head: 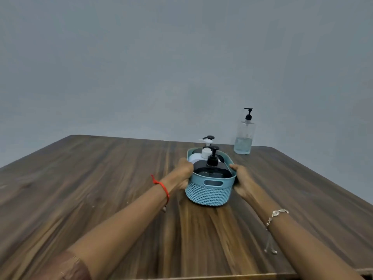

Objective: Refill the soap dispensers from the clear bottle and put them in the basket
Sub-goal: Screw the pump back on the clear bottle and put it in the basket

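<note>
Holding blue basket (210, 194) sides: left grip (184, 172), right grip (242, 183); dispensers (212, 170) inside (clear bottle (244, 138) well apart).

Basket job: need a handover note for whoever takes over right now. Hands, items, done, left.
Left hand grips the basket on its left side; right hand holds its right side.
The basket is near the middle of the table. It holds a black dispenser in front, a white dispenser behind it, and another black pump top at the back.
Clear bottle stands upright at the far right, pump on, partly full.
Done: dispensers are in the basket; fill levels cannot be seen.
Left: probably only letting go of the basket.
</note>
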### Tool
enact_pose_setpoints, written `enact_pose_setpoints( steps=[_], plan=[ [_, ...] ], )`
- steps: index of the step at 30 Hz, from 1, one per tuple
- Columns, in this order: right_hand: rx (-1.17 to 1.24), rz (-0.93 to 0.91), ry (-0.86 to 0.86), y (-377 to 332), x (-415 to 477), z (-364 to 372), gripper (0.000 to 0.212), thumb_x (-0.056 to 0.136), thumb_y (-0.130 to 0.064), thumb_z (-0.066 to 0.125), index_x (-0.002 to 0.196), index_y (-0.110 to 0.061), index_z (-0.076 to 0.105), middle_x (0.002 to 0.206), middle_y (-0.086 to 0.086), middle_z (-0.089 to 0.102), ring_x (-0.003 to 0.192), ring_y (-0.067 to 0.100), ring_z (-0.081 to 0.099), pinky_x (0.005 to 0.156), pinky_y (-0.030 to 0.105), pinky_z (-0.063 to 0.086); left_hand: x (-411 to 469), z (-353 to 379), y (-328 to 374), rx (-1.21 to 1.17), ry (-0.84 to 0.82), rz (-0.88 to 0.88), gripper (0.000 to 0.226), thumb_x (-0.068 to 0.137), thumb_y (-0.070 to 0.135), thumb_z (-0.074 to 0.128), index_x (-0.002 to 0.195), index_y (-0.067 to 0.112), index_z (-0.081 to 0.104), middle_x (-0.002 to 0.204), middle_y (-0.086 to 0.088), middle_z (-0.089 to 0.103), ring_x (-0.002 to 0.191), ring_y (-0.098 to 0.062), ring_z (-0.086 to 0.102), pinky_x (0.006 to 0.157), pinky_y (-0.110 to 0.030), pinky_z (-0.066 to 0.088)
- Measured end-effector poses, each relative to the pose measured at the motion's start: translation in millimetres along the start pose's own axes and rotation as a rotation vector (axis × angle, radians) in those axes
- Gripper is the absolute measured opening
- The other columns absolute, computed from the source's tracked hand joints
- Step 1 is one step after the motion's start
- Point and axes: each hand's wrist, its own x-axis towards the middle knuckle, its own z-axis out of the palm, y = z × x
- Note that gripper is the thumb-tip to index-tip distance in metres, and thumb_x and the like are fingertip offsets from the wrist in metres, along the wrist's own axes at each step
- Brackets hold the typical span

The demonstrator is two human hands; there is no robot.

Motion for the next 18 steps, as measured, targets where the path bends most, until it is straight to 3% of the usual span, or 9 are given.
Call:
enact_pose_setpoints(
  steps=[4, 6, 8, 11, 15, 18],
  plan=[
    [-0.033, -0.044, -0.043, 15.7, -10.2, 41.7, 0.026, 0.096, -0.005, 0.036, 0.081, 0.0, 0.057, 0.082, 0.016, 0.061, 0.069, 0.023, 0.057, 0.066, 0.034, 0.049, -23.7, -43.0, 12.7, 0.007, 0.057, 0.019, 0.029, 0.089, -0.011, 0.037, 0.111, -0.019, 0.054, 0.081, -0.021, 0.061, 0.06, -0.024, 0.058, 0.042, -0.026, 0.054],
    [-0.063, -0.065, -0.051, 21.8, -11.9, 59.1, 0.024, 0.096, -0.004, 0.036, 0.092, 0.004, 0.058, 0.081, 0.016, 0.061, 0.068, 0.023, 0.058, 0.064, 0.034, 0.05, -35.7, -59.8, 17.8, 0.03, 0.09, 0.028, 0.03, 0.088, -0.012, 0.034, 0.11, -0.019, 0.054, 0.08, -0.022, 0.061, 0.054, -0.02, 0.057, 0.039, -0.023, 0.051],
    [-0.079, -0.062, -0.059, 27.4, -13.4, 72.7, 0.025, 0.096, -0.005, 0.036, 0.101, 0.005, 0.059, 0.081, 0.015, 0.062, 0.067, 0.022, 0.059, 0.057, 0.032, 0.052, -47.2, -72.6, 21.2, 0.07, 0.135, 0.038, 0.032, 0.088, -0.013, 0.032, 0.111, -0.02, 0.053, 0.075, -0.02, 0.059, 0.037, -0.012, 0.055, 0.033, -0.019, 0.045],
    [-0.099, -0.044, -0.082, 34.3, -17.2, 84.5, 0.026, 0.097, -0.006, 0.035, 0.089, 0.001, 0.058, 0.073, 0.012, 0.065, 0.061, 0.019, 0.061, 0.044, 0.024, 0.05, -56.8, -86.2, 19.9, 0.093, 0.179, 0.043, 0.035, 0.088, -0.015, 0.028, 0.114, -0.022, 0.051, 0.069, -0.015, 0.052, 0.024, -0.005, 0.047, 0.027, -0.015, 0.037],
    [-0.103, -0.05, -0.113, 42.8, -19.9, 91.1, 0.026, 0.097, -0.003, 0.034, 0.087, 0.001, 0.057, 0.055, 0.008, 0.066, 0.042, 0.013, 0.063, 0.036, 0.02, 0.047, -59.8, -99.3, 14.3, 0.113, 0.203, 0.04, 0.037, 0.088, -0.015, 0.025, 0.115, -0.021, 0.05, 0.063, -0.013, 0.048, 0.026, -0.007, 0.048, 0.026, -0.014, 0.034],
    [-0.11, -0.056, -0.131, 44.6, -20.6, 90.5, 0.027, 0.097, -0.005, 0.035, 0.084, -0.003, 0.057, 0.065, 0.009, 0.067, 0.055, 0.015, 0.064, 0.043, 0.022, 0.05, -58.7, -105.2, 12.7, 0.092, 0.184, 0.028, 0.036, 0.09, -0.012, 0.026, 0.115, -0.019, 0.05, 0.066, -0.012, 0.05, 0.044, -0.016, 0.053, 0.029, -0.014, 0.037]
  ],
)
